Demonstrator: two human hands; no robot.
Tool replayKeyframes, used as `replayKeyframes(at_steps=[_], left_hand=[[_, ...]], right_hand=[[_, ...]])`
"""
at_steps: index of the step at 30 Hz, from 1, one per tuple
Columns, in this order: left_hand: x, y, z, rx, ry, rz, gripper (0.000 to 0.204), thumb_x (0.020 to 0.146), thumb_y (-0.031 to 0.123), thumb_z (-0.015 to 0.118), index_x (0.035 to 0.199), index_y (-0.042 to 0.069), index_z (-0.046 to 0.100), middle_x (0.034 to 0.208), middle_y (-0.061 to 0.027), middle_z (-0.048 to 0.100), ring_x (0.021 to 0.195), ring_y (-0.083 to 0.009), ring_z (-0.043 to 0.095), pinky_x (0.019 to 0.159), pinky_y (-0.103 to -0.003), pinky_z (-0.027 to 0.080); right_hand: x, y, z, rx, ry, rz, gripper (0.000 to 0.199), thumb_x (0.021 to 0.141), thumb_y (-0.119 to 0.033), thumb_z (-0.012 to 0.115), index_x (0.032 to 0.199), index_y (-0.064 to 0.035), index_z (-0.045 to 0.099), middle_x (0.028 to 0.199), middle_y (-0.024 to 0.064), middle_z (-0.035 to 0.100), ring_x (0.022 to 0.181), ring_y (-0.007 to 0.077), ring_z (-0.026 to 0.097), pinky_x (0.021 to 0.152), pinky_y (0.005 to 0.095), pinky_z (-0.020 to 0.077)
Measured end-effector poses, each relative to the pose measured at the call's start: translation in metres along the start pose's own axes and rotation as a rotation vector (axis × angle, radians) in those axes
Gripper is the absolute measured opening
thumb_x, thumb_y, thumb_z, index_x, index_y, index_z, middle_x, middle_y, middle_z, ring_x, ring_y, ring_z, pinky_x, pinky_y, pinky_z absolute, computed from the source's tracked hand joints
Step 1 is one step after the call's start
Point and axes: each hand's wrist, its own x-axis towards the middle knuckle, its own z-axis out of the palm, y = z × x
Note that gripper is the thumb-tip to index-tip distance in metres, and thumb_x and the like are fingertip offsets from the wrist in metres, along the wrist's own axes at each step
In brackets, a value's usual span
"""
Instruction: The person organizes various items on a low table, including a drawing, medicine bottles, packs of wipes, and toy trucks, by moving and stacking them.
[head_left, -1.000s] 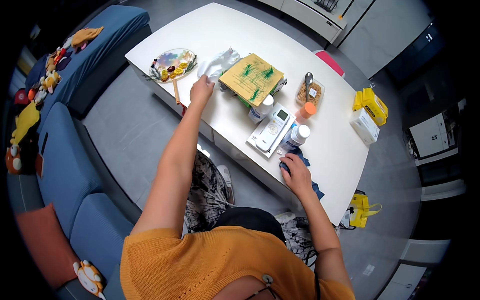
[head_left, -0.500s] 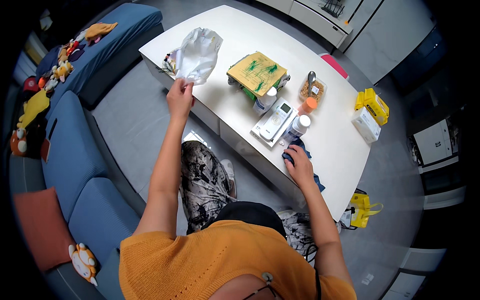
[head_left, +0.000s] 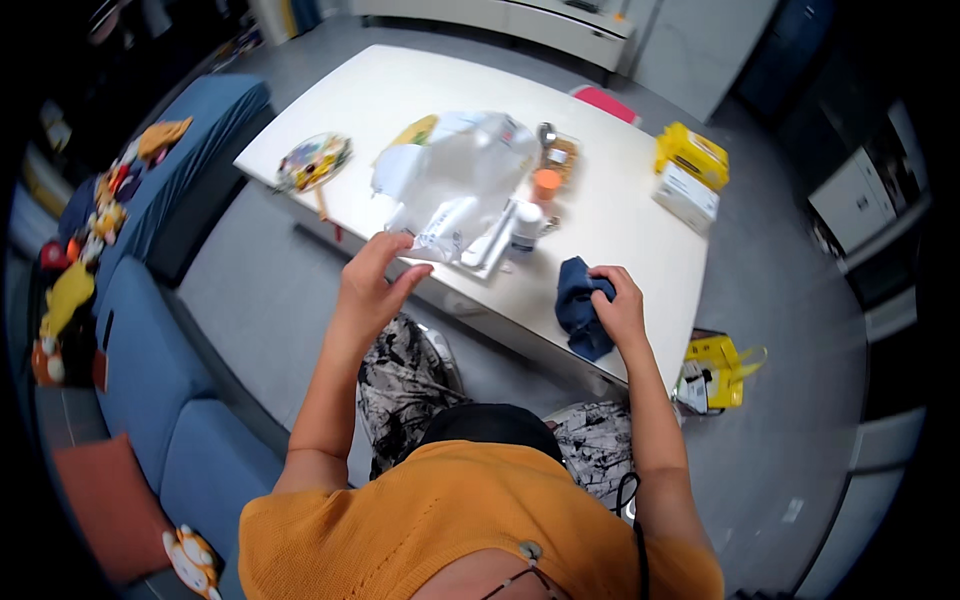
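A translucent white plastic bag (head_left: pixel 470 185) lies or floats over the middle of the white table, blurred, covering most of the yellow paper (head_left: pixel 415 130) and part of a white box (head_left: pixel 482 262). Beside the bag's near edge is my left hand (head_left: pixel 372 285), thumb and fingers apart, with nothing plainly between them. My right hand (head_left: pixel 620 305) grips a crumpled dark blue cloth (head_left: pixel 580 305) at the table's near right edge. Close to the bag stand a white bottle (head_left: pixel 526 228) and an orange-capped container (head_left: pixel 545 185).
On the white table (head_left: pixel 620 200), a round decorated fan (head_left: pixel 318 162) lies at left. A clear food box (head_left: pixel 562 155) stands behind the bottles; yellow (head_left: pixel 692 155) and white tissue packs (head_left: pixel 686 195) sit at right. A yellow bag (head_left: pixel 718 370) is on the floor, a blue sofa (head_left: pixel 160 350) at left.
The plastic bag has gone from the table's left end to over the things in the middle, and my left hand has opened. My right hand has drawn the cloth right, away from the bottle.
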Motion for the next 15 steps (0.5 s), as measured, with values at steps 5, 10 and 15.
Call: replayKeyframes(at_steps=[5, 10, 15], left_hand=[[0.043, 0.049, 0.091, -0.16, -0.364, 0.097, 0.047, 0.065, 0.017, 0.08, 0.103, 0.001, 0.057, 0.097, -0.0113, 0.062, 0.083, -0.0217, 0.061, 0.07, -0.031, 0.051], [0.101, 0.074, 0.202, -0.221, -0.563, 0.088, 0.039, 0.074, 0.025, 0.072, 0.099, -0.001, 0.057, 0.092, -0.0139, 0.061, 0.074, -0.0202, 0.061, 0.065, -0.03, 0.049], [0.165, 0.072, 0.307, -0.25, -0.617, 0.183, 0.04, 0.082, 0.035, 0.061, 0.096, -0.002, 0.058, 0.09, -0.0173, 0.061, 0.073, -0.0234, 0.06, 0.066, -0.034, 0.048]], right_hand=[[-0.011, 0.042, -0.051, -0.006, 0.049, 0.238, 0.038, 0.071, -0.007, 0.063, 0.108, -0.0079, 0.057, 0.094, 0.0133, 0.062, 0.085, 0.0303, 0.061, 0.076, 0.0346, 0.0476], [-0.019, 0.087, -0.119, -0.132, 0.24, 0.365, 0.045, 0.07, -0.011, 0.062, 0.115, -0.0111, 0.055, 0.093, 0.0144, 0.063, 0.087, 0.0318, 0.061, 0.076, 0.0353, 0.0471], [-0.016, 0.137, -0.166, -0.105, 0.336, 0.407, 0.046, 0.071, -0.01, 0.057, 0.117, -0.0121, 0.055, 0.09, 0.0113, 0.063, 0.086, 0.0259, 0.061, 0.078, 0.0328, 0.0464]])
